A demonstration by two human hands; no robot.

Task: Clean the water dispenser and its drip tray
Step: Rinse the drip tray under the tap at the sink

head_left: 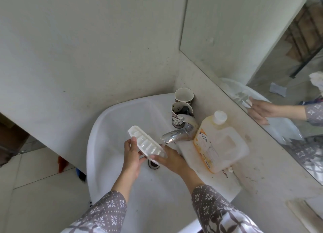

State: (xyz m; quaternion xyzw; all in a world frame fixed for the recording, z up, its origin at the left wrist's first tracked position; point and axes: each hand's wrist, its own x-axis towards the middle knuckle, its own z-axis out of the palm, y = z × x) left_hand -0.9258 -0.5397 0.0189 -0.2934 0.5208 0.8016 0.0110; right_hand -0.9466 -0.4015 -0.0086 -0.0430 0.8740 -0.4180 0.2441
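A white slotted plastic drip tray (146,142) hangs over the white sink basin (111,120), just below the spout of the chrome tap (176,134). My left hand (133,155) grips the tray's near long edge, thumb on top. My right hand (170,158) holds the tray's right end, fingers curled under it. The tray is tilted, its slots facing up. Part of the drain (153,164) shows beneath the tray. The water dispenser itself is out of view.
A large jug of yellow liquid soap (220,143) lies on the sink ledge right of the tap. Two paper cups (182,106) stand behind the tap. A mirror (262,57) covers the right wall. Tiled floor lies to the left.
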